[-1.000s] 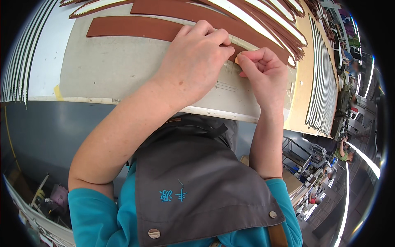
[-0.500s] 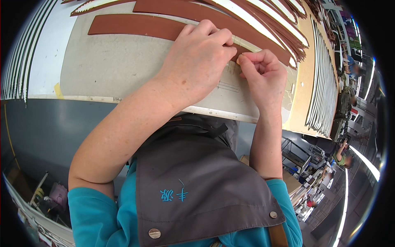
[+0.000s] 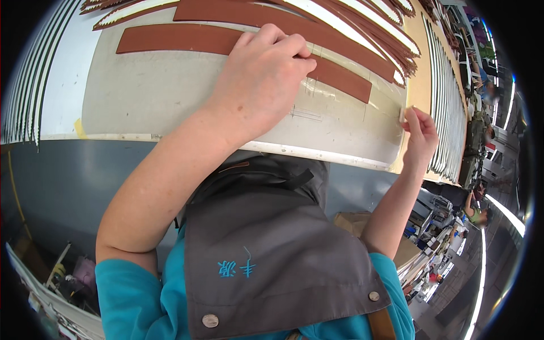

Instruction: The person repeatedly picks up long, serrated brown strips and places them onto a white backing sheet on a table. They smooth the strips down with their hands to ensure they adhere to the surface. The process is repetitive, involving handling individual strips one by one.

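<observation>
**Left hand presses strip, right hand at bench edge**

The bench (image 3: 141, 107) has bare grey surface on the left. The left hand (image 3: 260, 73) lies with curled fingers on the long brown strip (image 3: 170, 38), grasping nothing. Far right, at the mat's edge, the right hand (image 3: 420, 133) pinches a small white piece (image 3: 402, 115).

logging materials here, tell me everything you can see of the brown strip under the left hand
The brown strip is long, narrow and flat, of leather-like look, a matte reddish brown with clean straight edges and squared ends. It lies flat on the pale work board, running from upper left down to the right, where it ends short of the board's right edge. The left hand rests on its middle, hiding that part. More brown strips lie beyond it. The right hand is apart from it, at the board's right edge.
</observation>
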`<action>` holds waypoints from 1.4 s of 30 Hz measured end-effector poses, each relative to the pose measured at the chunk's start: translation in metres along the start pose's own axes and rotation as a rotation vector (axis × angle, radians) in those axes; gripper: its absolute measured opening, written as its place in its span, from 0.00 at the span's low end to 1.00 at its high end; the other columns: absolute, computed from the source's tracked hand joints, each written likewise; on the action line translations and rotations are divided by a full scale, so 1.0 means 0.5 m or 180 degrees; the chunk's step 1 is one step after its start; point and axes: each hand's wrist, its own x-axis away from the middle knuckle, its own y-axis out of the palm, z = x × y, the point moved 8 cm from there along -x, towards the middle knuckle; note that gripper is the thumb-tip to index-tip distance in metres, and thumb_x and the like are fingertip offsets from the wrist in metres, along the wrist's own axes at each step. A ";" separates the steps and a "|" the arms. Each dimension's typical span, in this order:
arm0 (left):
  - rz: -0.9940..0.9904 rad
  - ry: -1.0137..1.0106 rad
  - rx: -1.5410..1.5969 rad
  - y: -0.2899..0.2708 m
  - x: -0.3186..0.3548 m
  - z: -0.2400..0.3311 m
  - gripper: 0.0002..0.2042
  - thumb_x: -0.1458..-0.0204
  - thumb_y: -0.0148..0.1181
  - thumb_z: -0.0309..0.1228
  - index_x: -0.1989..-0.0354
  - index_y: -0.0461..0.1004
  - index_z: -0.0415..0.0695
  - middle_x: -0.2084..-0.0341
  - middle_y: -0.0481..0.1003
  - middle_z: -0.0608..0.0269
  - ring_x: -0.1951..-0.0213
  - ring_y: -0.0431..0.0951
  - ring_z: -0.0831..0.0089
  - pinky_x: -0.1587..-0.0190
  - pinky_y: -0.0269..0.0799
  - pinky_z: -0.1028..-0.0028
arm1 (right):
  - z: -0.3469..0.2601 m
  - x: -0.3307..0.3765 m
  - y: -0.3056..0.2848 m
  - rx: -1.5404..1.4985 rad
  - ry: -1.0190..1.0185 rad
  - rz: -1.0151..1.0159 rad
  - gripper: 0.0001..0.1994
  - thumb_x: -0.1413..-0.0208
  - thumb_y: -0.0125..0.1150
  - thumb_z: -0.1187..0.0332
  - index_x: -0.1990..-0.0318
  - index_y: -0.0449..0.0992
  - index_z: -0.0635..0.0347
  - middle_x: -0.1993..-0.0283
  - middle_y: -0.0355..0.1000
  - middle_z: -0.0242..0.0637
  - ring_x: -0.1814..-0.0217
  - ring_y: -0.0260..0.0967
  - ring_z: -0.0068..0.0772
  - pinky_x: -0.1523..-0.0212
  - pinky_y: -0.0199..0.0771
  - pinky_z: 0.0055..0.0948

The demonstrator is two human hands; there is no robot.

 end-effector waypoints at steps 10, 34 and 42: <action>-0.0010 0.0084 -0.0012 -0.001 0.003 -0.005 0.10 0.44 0.64 0.28 0.55 0.85 0.48 0.56 0.79 0.70 0.50 0.73 0.62 0.44 0.68 0.61 | -0.098 0.075 0.108 0.0367 -0.0948 -0.0571 0.12 0.38 0.69 0.71 0.48 0.82 0.62 0.50 0.81 0.36 0.51 0.77 0.25 0.48 0.76 0.26; -0.0348 -0.0222 0.0120 -0.010 -0.003 0.006 0.14 0.44 0.64 0.25 0.50 0.84 0.47 0.52 0.80 0.67 0.46 0.73 0.59 0.42 0.69 0.59 | -0.182 0.158 0.245 0.1481 -0.1959 -0.1083 0.19 0.41 0.70 0.66 0.42 0.82 0.54 0.35 0.76 0.34 0.25 0.65 0.40 0.22 0.49 0.50; -0.0382 -0.0418 -0.0979 -0.159 -0.009 -0.123 0.18 0.54 0.74 0.30 0.53 0.83 0.44 0.56 0.78 0.62 0.48 0.75 0.59 0.44 0.71 0.63 | -0.217 0.103 0.237 0.1260 -0.2065 -0.1347 0.22 0.57 0.78 0.73 0.51 0.82 0.60 0.51 0.77 0.38 0.53 0.71 0.42 0.48 0.73 0.38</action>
